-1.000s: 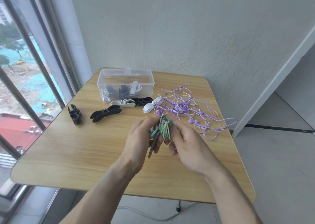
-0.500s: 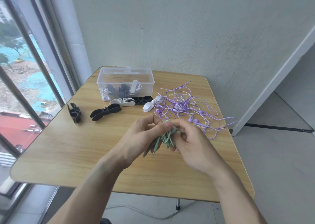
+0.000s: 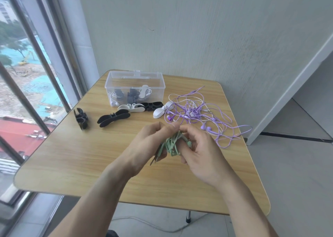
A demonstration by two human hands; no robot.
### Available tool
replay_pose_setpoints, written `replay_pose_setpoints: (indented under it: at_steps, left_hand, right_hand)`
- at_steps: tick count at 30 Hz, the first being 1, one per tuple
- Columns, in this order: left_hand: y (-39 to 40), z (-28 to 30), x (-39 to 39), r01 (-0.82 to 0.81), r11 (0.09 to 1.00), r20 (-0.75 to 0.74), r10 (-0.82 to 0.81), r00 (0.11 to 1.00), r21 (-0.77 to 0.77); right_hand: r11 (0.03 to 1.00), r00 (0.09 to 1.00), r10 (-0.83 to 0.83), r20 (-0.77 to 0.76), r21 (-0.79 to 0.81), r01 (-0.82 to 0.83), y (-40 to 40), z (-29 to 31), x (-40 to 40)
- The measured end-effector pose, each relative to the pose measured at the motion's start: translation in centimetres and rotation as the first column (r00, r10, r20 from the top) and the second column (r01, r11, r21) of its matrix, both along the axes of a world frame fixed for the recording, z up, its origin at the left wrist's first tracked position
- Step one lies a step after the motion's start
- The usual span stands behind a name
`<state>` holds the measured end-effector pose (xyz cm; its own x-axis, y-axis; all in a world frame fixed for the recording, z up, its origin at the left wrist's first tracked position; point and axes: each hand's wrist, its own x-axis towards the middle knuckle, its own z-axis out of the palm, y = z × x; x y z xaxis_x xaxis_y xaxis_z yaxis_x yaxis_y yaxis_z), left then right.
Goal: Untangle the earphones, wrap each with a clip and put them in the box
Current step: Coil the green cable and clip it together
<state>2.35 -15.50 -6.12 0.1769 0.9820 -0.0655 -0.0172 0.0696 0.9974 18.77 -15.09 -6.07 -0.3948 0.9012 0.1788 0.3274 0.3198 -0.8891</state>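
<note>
- Where the wooden table (image 3: 75,157) stands against a pale wall (image 3: 198,29), beside a tall window (image 3: 27,74), everything for the job lies on its far half.
- A clear plastic box (image 3: 135,85) sits at the back of the table, lid off, with several clipped earphone bundles, black and white, already inside.
- Right of the box sprawls a loose tangle of purple earphones (image 3: 198,110), its cords spreading toward the table's right edge.
- Above the middle of the table, the left hand (image 3: 144,146) and the right hand (image 3: 201,153) meet, both curled closed around a bunch of green earphones (image 3: 172,144); thumbs and fingertips pinch its top, and loops and a dark end hang below the left hand.
- A black clip (image 3: 113,118) lies in front of the box, another black clip (image 3: 81,118) stands near the left edge.
- A white clip (image 3: 131,107), a third black clip (image 3: 152,105) and a second white clip (image 3: 162,111) lie in a row just before the box.
</note>
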Motion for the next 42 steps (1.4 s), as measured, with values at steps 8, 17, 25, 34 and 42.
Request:
replay_pose_setpoints:
  at_steps: [8, 17, 25, 34, 42]
  left_hand:
    - [-0.4, -1.1, 0.9, -0.001, 0.991, -0.376, 0.052, 0.925, 0.135]
    - [0.0, -1.8, 0.8, 0.009, 0.927, -0.335, 0.126, 0.934, 0.375]
    - [-1.1, -1.5, 2.8, -0.293, 0.749, -0.143, 0.457, 0.878, 0.595]
    - [-1.1, -1.7, 3.2, -0.190, 0.662, -0.181, 0.449, 0.875, 0.725]
    - [-0.7, -2.0, 3.4, -0.134, 0.641, -0.313, 0.533, 0.786, 0.756]
  right_hand:
    - [1.000, 0.907, -0.015, 0.422, -0.010, 0.021, 0.2, -0.3, 1.3]
    - [0.939, 0.989, -0.108, 0.102, -0.315, 0.135, 0.7, -0.2, 1.3]
    - [0.879, 0.951, -0.167, -0.260, -0.476, 0.024, -0.3, 0.3, -2.1]
    - [0.725, 0.771, -0.359, -0.526, -0.677, -0.124, -0.6, 0.0, -2.8]
    - [0.819, 0.721, -0.548, -0.424, -0.446, 0.361, 0.6, -0.8, -1.2]
